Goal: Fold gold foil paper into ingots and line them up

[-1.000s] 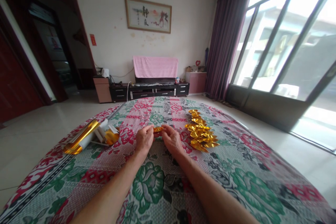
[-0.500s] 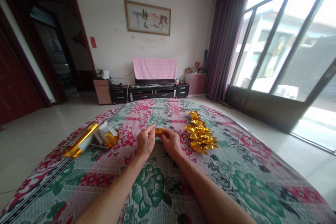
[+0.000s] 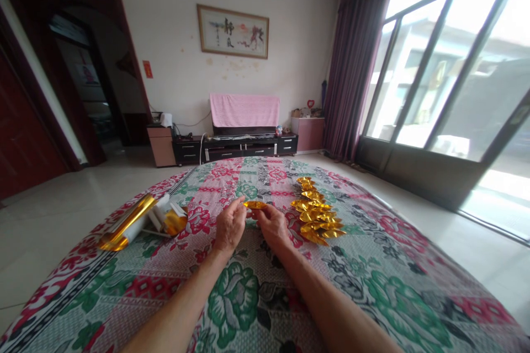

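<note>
Right hand pinches the gold foil piece, left hand at its left end, fingers' hold unclear; shaping, it seems, next move wants light pressure

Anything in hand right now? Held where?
A small gold foil piece: the right hand pinches its right end; the left hand is at its left end, grip unclear.

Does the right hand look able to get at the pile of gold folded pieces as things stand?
Probably yes: only tablecloth shows between the right hand and the pile of gold folded pieces to its right, though it holds a small gold piece.
</note>
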The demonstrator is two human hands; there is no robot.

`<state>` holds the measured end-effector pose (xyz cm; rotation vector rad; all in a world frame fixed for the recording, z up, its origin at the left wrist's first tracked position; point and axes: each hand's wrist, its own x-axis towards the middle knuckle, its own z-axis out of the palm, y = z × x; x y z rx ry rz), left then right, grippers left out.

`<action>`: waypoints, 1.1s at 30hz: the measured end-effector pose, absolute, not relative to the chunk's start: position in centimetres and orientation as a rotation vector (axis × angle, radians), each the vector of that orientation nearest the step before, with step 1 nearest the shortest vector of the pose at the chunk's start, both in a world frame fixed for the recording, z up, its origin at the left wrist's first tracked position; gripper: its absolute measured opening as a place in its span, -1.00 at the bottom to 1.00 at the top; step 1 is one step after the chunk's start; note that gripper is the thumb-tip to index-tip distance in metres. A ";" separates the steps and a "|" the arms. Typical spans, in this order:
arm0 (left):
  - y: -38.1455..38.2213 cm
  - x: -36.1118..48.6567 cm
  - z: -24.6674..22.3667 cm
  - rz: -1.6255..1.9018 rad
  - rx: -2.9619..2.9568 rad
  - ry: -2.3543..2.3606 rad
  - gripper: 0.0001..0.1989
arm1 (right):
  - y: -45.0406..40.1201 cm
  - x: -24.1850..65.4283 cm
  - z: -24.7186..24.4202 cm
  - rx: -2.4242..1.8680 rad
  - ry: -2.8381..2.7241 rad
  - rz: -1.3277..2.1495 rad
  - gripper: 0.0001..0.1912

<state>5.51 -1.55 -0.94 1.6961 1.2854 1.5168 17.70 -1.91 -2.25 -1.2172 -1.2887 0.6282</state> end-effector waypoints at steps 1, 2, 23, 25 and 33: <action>-1.6 5.5 -0.9 1.523 1.700 1.287 -0.63 | -1.9 17.7 -2.3 -1.213 -1.285 0.639 -0.72; -1.7 5.5 -0.8 1.540 1.712 1.295 -0.61 | -1.8 17.7 -2.3 -1.209 -1.279 0.651 -0.72; -1.2 4.7 -1.1 1.702 2.308 1.326 -0.83 | -2.0 17.8 -2.5 -1.211 -1.190 0.608 -0.69; -1.2 4.7 -1.1 1.699 2.319 1.333 -0.83 | -2.2 17.9 -2.3 -1.211 -1.168 0.582 -0.69; -1.0 4.7 -1.5 1.671 2.438 1.339 -0.81 | -2.3 18.1 -2.1 -1.244 -1.122 0.541 -0.69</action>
